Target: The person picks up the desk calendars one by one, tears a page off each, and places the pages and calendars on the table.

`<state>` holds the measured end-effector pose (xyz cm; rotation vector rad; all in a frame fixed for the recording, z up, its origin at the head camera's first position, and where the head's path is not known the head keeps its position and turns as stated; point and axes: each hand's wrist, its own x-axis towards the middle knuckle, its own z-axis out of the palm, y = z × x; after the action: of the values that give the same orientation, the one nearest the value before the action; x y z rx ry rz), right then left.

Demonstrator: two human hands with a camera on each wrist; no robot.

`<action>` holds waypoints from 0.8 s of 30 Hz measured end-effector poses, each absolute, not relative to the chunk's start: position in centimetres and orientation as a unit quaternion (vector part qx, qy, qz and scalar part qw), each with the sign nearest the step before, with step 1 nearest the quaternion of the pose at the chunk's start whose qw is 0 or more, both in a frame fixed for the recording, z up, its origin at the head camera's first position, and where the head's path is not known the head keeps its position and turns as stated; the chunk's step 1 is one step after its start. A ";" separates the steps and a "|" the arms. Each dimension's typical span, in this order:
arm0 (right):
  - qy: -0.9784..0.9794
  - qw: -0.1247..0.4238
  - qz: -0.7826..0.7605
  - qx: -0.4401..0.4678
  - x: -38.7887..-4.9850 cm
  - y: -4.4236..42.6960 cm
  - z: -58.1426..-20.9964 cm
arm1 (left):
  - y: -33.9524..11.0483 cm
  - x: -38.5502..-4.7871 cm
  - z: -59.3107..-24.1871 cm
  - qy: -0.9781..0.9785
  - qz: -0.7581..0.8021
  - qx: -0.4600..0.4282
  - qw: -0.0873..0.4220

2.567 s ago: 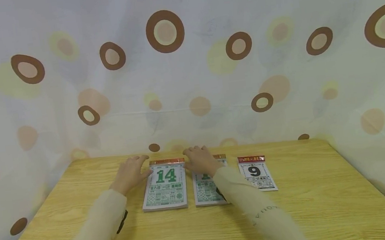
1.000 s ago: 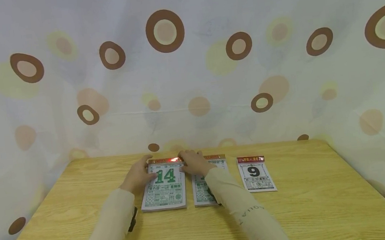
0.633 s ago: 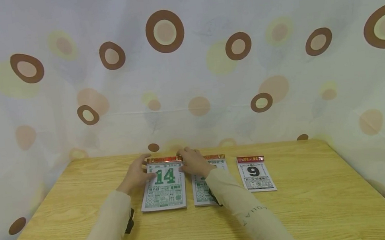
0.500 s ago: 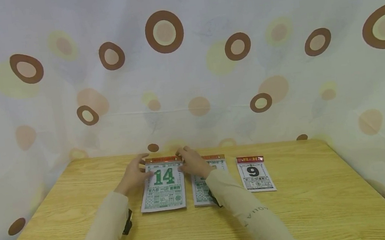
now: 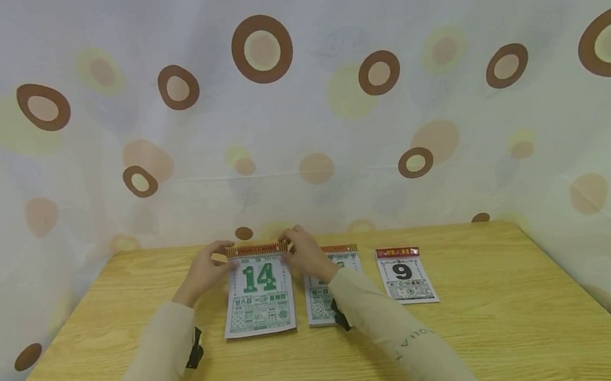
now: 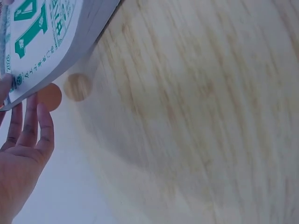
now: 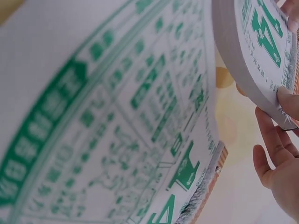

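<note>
A thick tear-off calendar showing a green 14 (image 5: 260,299) has its red-banded top raised off the table, and its lower end stays near the wood. My left hand (image 5: 205,275) pinches its top left corner. In the left wrist view, fingers (image 6: 29,128) sit under the pad and the thumb lies on its face. My right hand (image 5: 312,257) grips the top right corner; the right wrist view shows the thumb above and fingers below the calendar (image 7: 261,51). A second green-printed calendar (image 5: 320,303) lies flat under my right wrist, its number partly hidden.
A smaller, thinner calendar with a black 9 (image 5: 408,279) lies farther right. All this is on a wood-grain table (image 5: 503,312). A white cloth with brown and yellow circles (image 5: 308,120) hangs behind and along both sides.
Both hands came in to the 14 calendar's top corners and took hold. Its top edge has since risen and tilted toward me, shifting slightly left. The other two calendars have stayed put.
</note>
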<state>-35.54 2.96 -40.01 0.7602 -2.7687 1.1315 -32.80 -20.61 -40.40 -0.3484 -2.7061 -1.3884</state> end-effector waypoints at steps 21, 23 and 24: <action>-0.864 0.079 0.400 0.296 -34.5 3.3 -38.5 | -21.4 -32.3 -38.8 -0.861 -0.479 -0.166 0.042; -0.861 0.078 0.406 0.298 -34.4 3.4 -38.4 | -21.5 -32.2 -38.7 -0.857 -0.482 -0.177 0.040; -0.858 0.079 0.409 0.299 -34.4 3.5 -38.3 | -21.5 -32.1 -38.5 -0.854 -0.486 -0.182 0.039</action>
<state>-34.37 3.49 -38.29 0.8964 -2.5689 1.2245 -32.13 -21.47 -38.54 -0.5593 -2.6184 -1.4891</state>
